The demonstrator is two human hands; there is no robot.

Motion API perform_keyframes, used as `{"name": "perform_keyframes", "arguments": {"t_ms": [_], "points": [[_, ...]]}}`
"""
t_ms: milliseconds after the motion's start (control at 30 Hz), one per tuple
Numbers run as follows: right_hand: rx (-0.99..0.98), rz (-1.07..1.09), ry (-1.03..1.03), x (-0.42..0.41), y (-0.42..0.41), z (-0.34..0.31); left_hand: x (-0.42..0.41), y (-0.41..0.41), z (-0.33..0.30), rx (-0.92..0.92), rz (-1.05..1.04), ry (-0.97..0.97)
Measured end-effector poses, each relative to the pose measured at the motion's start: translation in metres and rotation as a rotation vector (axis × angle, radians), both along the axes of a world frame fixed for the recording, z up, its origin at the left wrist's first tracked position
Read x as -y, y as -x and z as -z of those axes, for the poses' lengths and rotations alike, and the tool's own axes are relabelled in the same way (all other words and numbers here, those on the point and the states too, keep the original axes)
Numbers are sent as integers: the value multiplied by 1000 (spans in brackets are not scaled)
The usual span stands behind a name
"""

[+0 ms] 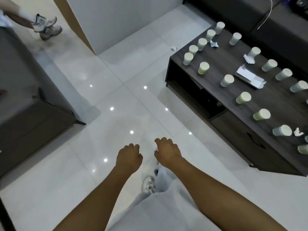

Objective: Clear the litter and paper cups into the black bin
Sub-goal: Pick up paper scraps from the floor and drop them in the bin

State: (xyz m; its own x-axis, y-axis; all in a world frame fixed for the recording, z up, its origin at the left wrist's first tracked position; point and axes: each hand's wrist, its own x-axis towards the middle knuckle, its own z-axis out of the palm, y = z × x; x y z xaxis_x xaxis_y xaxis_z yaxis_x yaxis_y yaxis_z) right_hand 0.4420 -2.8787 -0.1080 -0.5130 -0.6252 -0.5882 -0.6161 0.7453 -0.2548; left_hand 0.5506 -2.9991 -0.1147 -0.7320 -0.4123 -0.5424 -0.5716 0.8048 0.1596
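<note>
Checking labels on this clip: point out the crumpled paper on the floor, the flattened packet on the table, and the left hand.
crumpled paper [173,48], head view, its middle.
flattened packet [250,78], head view, top face.
left hand [129,157], head view, its back.

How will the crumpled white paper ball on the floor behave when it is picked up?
The crumpled white paper ball is probably very light and should squash easily, given its creased shape. It would likely slide across the glossy white tiled floor if pushed.
</note>
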Motion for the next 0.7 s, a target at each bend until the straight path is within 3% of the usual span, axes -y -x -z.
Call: {"name": "perform_keyframes", "arguments": {"t_ms": [300, 467, 700], "points": [[18, 34, -27, 121, 196, 3, 126, 201, 5, 4, 0, -17], [-29, 77, 2, 196, 322, -12, 207, 318, -9, -79, -33, -8], [12, 155, -27, 286, 437, -10, 304, 437, -9, -60, 10, -45]]}}
